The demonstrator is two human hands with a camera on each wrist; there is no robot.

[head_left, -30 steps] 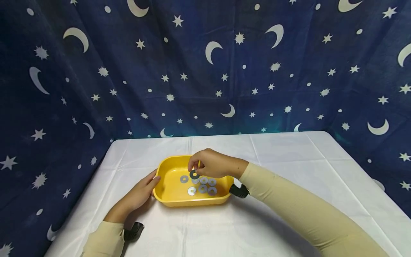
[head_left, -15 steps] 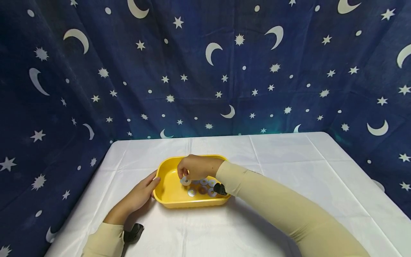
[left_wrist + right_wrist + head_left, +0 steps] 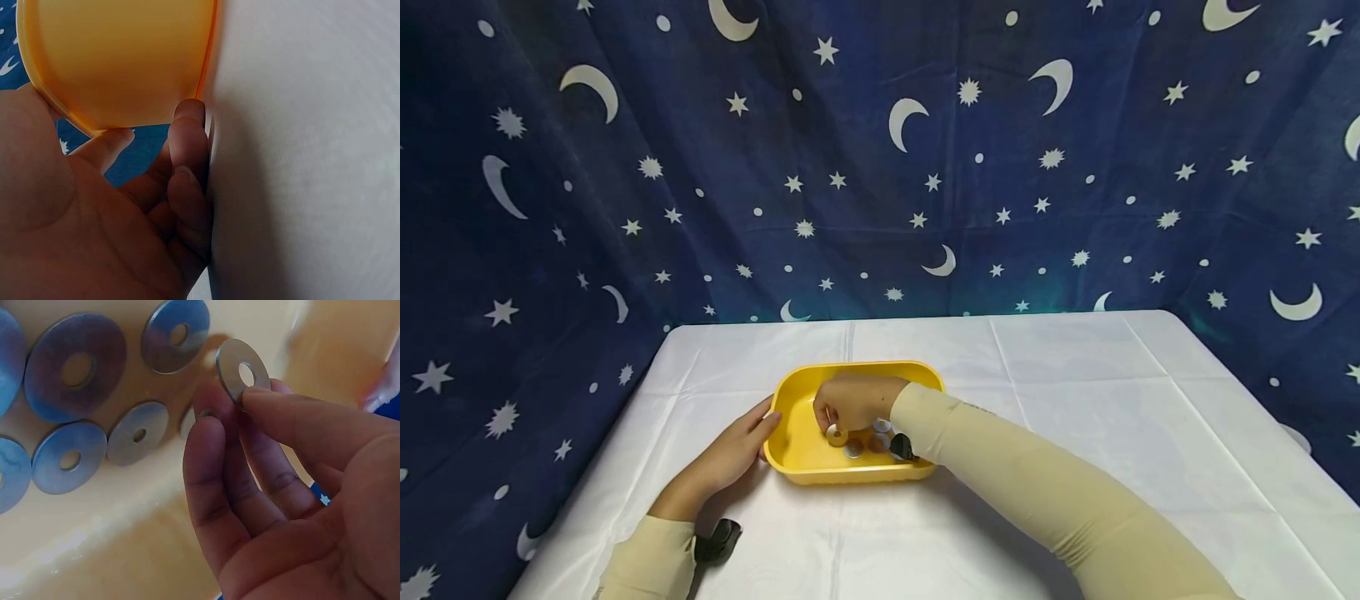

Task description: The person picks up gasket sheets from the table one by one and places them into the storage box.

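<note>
My left hand (image 3: pixel 730 450) grips the left end of a yellow plastic tray (image 3: pixel 793 454), thumb over the rim; in the left wrist view its fingers curl beneath the tray's end (image 3: pixel 119 56). Inside the tray, my right hand (image 3: pixel 850 402) pinches a flat metal washer (image 3: pixel 229 365) between thumb and fingers, tilted on edge. More silver washers, several in all, lie flat on the tray floor to its right, among them a larger-looking washer (image 3: pixel 45 378) and a small-holed washer (image 3: pixel 122 442) in the right wrist view. My right hand and sleeve hide some washers in the head view.
The tray stands on a table with a white cloth (image 3: pixel 1037 383). A dark blue curtain (image 3: pixel 850 125) with moons and stars hangs behind and at both sides. Black wrist devices are strapped to both forearms, such as the left device (image 3: pixel 718 542).
My right hand has moved left and lower in the tray, with a washer pinched in it. My left hand keeps its hold on the tray's left end. The head view has shifted slightly.
</note>
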